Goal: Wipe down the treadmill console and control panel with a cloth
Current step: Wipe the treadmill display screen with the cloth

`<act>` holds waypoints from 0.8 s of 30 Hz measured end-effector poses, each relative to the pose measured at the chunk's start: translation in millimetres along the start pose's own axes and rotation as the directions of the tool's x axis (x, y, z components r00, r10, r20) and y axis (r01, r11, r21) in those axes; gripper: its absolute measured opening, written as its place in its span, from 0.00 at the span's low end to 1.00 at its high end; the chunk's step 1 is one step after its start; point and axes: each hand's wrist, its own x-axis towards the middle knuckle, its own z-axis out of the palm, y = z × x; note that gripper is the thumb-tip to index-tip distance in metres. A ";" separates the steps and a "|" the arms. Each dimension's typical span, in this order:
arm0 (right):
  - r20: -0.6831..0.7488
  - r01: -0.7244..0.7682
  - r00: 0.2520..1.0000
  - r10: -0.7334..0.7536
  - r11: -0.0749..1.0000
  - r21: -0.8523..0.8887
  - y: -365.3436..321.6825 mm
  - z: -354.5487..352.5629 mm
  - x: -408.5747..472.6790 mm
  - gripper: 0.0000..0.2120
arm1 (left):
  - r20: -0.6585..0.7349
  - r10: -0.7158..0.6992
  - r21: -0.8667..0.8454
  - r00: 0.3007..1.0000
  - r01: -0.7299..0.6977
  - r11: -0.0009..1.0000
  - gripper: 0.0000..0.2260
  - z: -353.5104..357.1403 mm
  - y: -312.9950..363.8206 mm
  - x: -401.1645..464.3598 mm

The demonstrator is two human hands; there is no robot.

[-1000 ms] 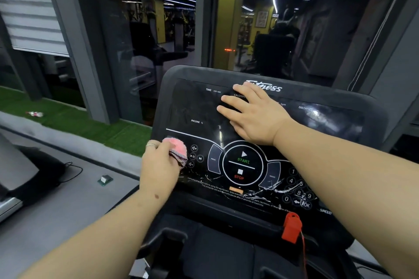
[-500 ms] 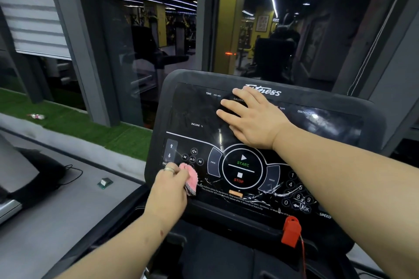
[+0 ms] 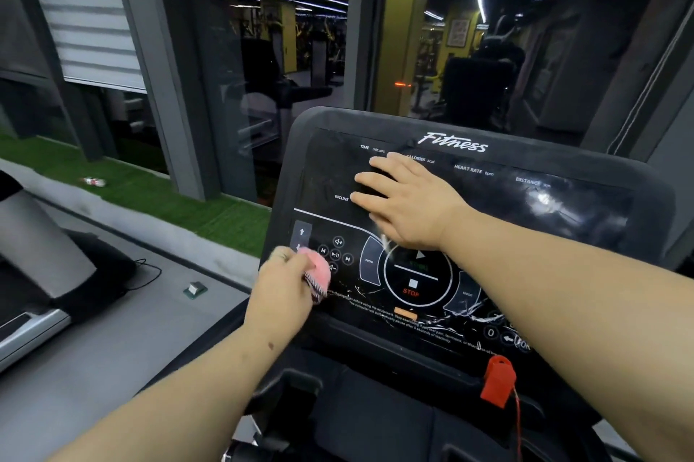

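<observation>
A small pink cloth (image 3: pixel 317 272) is held bunched in the left hand (image 3: pixel 279 290), the fingers curled round it so that only a wad and a striped hem show past the grip. The wad is pressed against the lower left of the control panel (image 3: pixel 375 273), over the arrow and media keys. The right hand (image 3: pixel 409 204) is laid flat on the upper display, fingers straight and spread, holding nothing; it appears to serve as a brace.

The cloth is judged soft, light and limp. It will conform to the flat glossy face, and it is best kept gathered in the palm with a pad left proud of the fingers, as it is held now. The panel film is creased and looks cracked toward the lower right near the number keys; snagging on lifted edges is considered possible there, and light pressure is advised. Key presses under the cloth are a further risk around the START and STOP dial (image 3: pixel 417 275).

A red safety clip (image 3: pixel 496 381) hangs below the treadmill console (image 3: pixel 638 176), with a cord trailing down. Most of the panel is judged yet to be covered.
</observation>
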 end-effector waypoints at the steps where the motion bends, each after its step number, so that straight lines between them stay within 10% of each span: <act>1: -0.011 0.000 1.000 0.001 1.000 0.003 0.6 0.8 -0.6 0.21 | -0.054 -0.120 -0.034 0.991 0.118 0.992 0.17 -0.4 1.4 5.7; 3: -0.023 -0.009 1.000 0.009 1.000 0.010 0.1 2.6 -1.3 0.21 | -0.105 -0.203 -0.029 0.973 0.201 0.979 0.16 4.5 11.2 0.2; 8: -0.024 -0.017 1.000 0.017 1.000 0.013 0.8 4.2 -1.4 0.21 | 0.050 0.106 0.042 0.993 -0.108 0.993 0.16 2.2 0.8 -10.8; 11: -0.022 -0.019 1.000 0.020 1.000 0.024 -0.1 4.6 -1.7 0.21 | -0.097 -0.118 0.054 0.988 0.124 0.991 0.16 -15.4 -11.3 30.2; 24: -0.032 -0.014 0.999 0.015 0.999 0.030 0.7 4.5 -1.9 0.22 | 0.013 -0.066 0.190 0.998 0.063 0.980 0.18 -16.4 -18.3 6.9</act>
